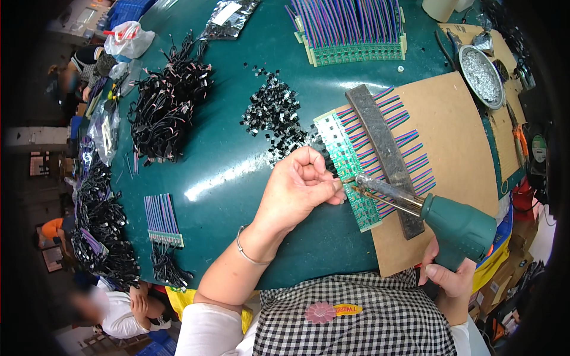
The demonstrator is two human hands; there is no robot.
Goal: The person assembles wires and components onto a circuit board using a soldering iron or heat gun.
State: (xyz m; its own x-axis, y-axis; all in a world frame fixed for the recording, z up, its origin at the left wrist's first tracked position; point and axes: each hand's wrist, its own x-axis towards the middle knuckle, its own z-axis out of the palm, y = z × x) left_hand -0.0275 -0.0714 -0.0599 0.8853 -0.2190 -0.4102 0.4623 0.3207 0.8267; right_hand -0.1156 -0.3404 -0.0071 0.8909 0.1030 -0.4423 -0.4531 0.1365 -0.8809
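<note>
Soldering looks to be the step in hand. Brown sheet (460, 130), right of centre, should be held flat. Green gun (460, 228), lower right, is gripped by right hand (456, 281), fingers wrapped round handle; best steadied before contact. Dark bar (383, 142) is laid across coloured wires (408, 137); should be left bearing on them. Circuit board (333, 137) is placed mid-frame, tilted. Left hand (297, 187) is pinched nearly closed at its left edge; contents can't be told. Fingertips should be kept off hot metal nose (383, 188).
</note>
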